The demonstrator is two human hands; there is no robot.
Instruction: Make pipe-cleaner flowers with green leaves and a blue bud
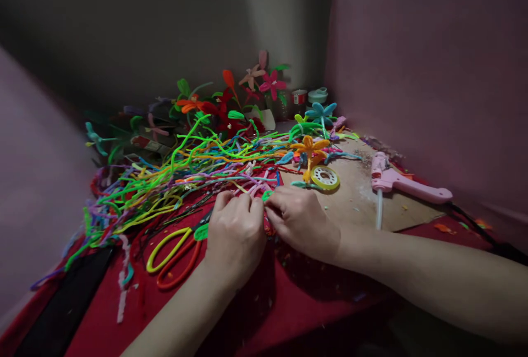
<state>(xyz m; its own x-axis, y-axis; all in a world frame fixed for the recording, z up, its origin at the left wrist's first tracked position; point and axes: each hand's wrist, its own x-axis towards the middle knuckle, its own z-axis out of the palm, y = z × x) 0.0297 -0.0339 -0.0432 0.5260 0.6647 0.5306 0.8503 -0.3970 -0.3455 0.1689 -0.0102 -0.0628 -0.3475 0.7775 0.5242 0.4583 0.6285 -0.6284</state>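
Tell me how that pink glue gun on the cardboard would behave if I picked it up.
The pink glue gun would probably feel rigid, since its body looks like molded plastic. The black cord trailing from its handle end may tug as you lift. The pale glue stick jutting out could snag on something.
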